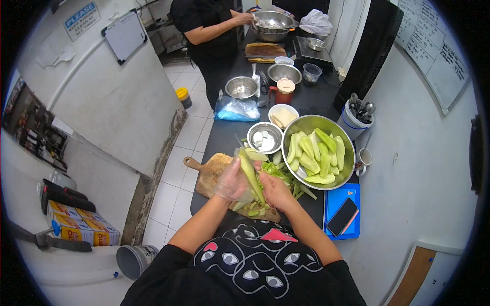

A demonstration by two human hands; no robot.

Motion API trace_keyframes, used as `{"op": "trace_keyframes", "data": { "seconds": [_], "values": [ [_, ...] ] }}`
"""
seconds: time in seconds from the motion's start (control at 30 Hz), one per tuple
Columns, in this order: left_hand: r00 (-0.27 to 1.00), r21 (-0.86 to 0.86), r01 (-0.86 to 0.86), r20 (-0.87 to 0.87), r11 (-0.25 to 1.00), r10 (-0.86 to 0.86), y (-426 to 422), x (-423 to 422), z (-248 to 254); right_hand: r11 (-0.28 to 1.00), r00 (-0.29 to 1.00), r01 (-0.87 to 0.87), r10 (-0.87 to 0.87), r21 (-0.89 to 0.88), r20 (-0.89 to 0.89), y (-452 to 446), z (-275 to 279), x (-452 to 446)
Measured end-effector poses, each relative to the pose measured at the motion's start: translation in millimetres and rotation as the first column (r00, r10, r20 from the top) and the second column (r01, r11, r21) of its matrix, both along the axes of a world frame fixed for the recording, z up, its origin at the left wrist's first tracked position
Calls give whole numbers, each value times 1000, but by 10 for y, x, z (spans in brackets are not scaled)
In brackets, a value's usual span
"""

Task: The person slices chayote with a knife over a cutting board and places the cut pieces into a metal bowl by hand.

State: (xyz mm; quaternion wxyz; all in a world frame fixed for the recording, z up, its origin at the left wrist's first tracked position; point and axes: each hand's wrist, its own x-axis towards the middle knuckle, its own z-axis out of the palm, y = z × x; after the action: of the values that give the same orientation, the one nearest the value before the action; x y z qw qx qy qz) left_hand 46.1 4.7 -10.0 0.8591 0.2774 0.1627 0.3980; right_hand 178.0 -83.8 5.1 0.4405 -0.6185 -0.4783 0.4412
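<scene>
My left hand (231,182), in a clear plastic glove, is closed around a long pale green vegetable wedge (250,176). It holds the wedge tilted above a wooden cutting board (208,173). My right hand (276,192) is curled against the wedge's right side; whatever its fingers grip is hidden. Green peelings (287,179) lie under and around both hands, on the board and the table. Right of them, a large steel bowl (348,171) holds several peeled pale green wedges (320,153).
Behind the board are a small steel bowl (250,144) with white pieces, a white bowl (293,108), a blue plastic bag (237,109) and a red mug (284,94). A phone (342,217) lies on a blue folder at right. Another person (209,41) works at the far end.
</scene>
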Motion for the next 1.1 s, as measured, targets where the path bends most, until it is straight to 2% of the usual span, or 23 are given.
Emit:
{"op": "trace_keyframes", "data": {
  "seconds": [0.07,0.13,0.2,0.23,0.3,0.4,0.47,0.57,0.67,0.77,0.8,0.87,0.9,0.93,1.0,1.1],
  "values": [
    [999,-30,-30,-33,999,29,12,-7,-64,948,985,28,-81,317,155,57,-147,-65],
    [996,-19,-68,-64,997,67,18,-18,-45,936,960,16,-113,352,255,31,-41,-108],
    [986,-130,-169,-32,977,166,84,4,-43,999,946,6,-20,44,325,-88,180,-109],
    [976,-186,-218,-19,958,218,127,12,-42,1000,941,4,-4,3,339,-105,224,-116],
    [972,-169,-236,-20,957,236,166,-13,-5,997,930,2,28,-82,366,-138,276,-123],
    [965,-146,-260,-64,954,253,145,-34,60,992,897,-28,80,-125,436,-144,339,-106],
    [966,-139,-249,-112,959,235,160,-59,2,997,874,-26,56,-68,483,-149,322,-118],
    [973,-151,-228,-3,962,230,112,-68,-69,1000,870,-28,24,-1,493,-151,232,-115],
    [979,-122,-199,18,972,202,38,-77,13,999,886,-34,23,14,463,-132,164,-112],
    [984,25,-167,-65,986,169,43,-122,-111,999,897,-30,32,-11,441,-121,97,-119],
    [973,171,-150,-150,974,176,37,-148,-113,999,899,-30,36,-20,436,-101,62,-120],
    [925,443,-69,-307,894,224,29,-215,-120,996,902,-44,7,74,432,-67,-186,-92],
    [938,415,-19,-308,909,160,47,-279,-144,991,904,-50,-6,120,428,-61,-179,-89],
    [946,386,33,-309,922,96,70,-360,-187,994,953,-84,98,-63,287,-57,-153,-47],
    [965,328,82,-260,941,7,53,-414,-175,892,974,-224,220,-393,-55,-13,-23,66],
    [987,223,98,-143,970,-67,15,-466,-88,817,903,-339,144,-467,-404,-17,-4,100]
  ]
}}
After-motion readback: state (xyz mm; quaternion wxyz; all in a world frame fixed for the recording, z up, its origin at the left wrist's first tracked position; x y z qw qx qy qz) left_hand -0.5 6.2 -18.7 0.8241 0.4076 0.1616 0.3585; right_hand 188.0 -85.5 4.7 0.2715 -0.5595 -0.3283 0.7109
